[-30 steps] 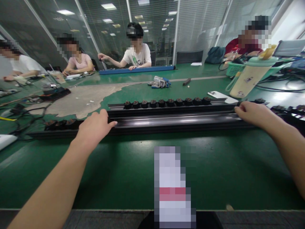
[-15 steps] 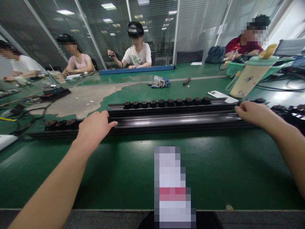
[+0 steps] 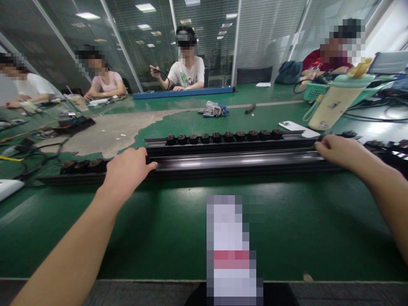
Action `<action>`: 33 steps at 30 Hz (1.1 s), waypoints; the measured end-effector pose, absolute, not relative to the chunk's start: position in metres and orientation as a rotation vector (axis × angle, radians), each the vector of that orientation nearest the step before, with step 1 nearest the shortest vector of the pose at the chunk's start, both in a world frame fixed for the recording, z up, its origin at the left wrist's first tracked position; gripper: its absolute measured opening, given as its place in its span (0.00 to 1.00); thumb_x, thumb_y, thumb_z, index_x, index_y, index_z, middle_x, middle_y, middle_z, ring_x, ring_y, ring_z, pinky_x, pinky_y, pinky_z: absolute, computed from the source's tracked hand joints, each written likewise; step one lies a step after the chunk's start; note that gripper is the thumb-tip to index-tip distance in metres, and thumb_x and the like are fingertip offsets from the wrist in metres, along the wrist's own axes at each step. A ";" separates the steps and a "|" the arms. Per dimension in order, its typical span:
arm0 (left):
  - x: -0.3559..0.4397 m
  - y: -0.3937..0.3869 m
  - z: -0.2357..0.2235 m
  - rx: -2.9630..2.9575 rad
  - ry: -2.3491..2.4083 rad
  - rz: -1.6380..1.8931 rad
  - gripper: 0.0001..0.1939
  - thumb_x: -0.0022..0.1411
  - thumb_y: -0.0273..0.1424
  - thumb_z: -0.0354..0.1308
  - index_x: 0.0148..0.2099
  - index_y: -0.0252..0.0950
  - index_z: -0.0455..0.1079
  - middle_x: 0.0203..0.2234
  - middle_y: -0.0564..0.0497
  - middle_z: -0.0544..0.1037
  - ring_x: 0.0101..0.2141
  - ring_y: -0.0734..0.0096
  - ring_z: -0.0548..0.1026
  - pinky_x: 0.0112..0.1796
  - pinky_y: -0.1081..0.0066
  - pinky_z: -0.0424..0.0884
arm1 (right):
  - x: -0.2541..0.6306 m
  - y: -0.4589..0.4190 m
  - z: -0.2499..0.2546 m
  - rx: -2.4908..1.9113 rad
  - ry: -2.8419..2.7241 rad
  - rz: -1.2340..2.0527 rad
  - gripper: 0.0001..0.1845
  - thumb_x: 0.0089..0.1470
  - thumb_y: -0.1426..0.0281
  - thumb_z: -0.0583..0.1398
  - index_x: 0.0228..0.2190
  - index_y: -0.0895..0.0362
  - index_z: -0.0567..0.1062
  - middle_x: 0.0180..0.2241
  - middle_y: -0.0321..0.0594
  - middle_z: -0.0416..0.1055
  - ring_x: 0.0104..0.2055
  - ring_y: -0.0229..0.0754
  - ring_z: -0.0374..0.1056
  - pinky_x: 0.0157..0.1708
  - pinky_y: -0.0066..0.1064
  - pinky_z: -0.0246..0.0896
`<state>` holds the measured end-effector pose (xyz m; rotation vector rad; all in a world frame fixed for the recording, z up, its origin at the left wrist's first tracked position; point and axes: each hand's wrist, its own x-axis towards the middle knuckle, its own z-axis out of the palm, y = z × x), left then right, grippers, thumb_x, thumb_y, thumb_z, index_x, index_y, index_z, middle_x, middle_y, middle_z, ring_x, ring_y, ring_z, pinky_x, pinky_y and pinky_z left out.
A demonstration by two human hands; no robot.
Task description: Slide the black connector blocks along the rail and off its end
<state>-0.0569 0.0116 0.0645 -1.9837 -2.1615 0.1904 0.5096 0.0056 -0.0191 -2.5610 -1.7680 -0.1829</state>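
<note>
Across from you, the co-worker [image 3: 191, 76] has drawn a raised hand [image 3: 155, 71] up and inward from the left end of the blue bar [image 3: 188, 92], while your hands have hardly shifted. Before you on the table [image 3: 178, 233] lies the rail [image 3: 236, 160], crosswise. Your left hand [image 3: 126, 172] curls over it near 3 black parts [image 3: 82, 165]; your right hand [image 3: 336, 148] bends narrowly in at its right stretch. Fingertips are hidden, so you cannot tell what either closes on; that wide spacing likely stops the rail twisting. Just behind, 10 parts [image 3: 228, 136] stand along the back rail [image 3: 223, 147], probably kept straight by its channel. Beyond lie the phone [image 3: 288, 126] and crumpled gloves [image 3: 214, 109], seemingly out of your hands' way.
</note>
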 end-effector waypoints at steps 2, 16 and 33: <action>-0.056 0.012 0.065 -1.979 -2.162 0.198 0.20 0.70 0.45 0.53 0.52 0.34 0.72 0.47 0.35 0.79 0.48 0.39 0.78 0.43 0.51 0.76 | 0.509 0.006 -0.019 -2.563 -1.769 -0.180 0.20 0.60 0.55 0.45 0.30 0.53 0.67 0.28 0.48 0.68 0.29 0.48 0.61 0.35 0.37 0.54; -0.057 0.016 0.068 -1.988 -2.156 0.172 0.24 0.65 0.49 0.57 0.49 0.34 0.76 0.46 0.37 0.81 0.47 0.39 0.79 0.43 0.54 0.75 | 0.509 0.006 -0.018 -2.551 -1.786 -0.192 0.20 0.60 0.54 0.45 0.31 0.54 0.67 0.28 0.49 0.69 0.30 0.48 0.61 0.35 0.37 0.54; -0.057 0.019 0.067 -2.044 -2.109 0.180 0.26 0.65 0.50 0.56 0.44 0.31 0.77 0.41 0.34 0.82 0.42 0.43 0.80 0.40 0.58 0.73 | 0.512 0.007 -0.020 -2.555 -1.783 -0.190 0.20 0.61 0.54 0.45 0.30 0.54 0.66 0.26 0.47 0.67 0.28 0.46 0.59 0.35 0.37 0.55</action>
